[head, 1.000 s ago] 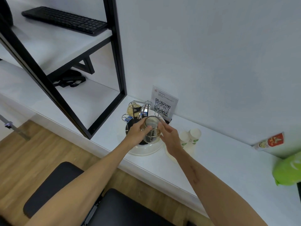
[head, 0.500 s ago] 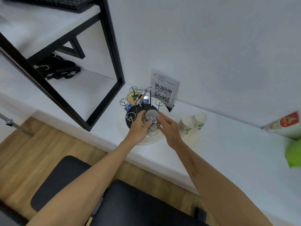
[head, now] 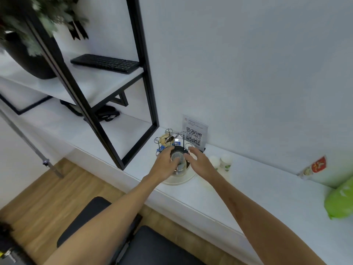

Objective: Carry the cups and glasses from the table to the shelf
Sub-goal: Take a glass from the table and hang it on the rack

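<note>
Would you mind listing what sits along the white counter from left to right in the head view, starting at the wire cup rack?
wire cup rack → glass held in the left hand → right hand → paper cups → red-and-white packet → green bag
</note>
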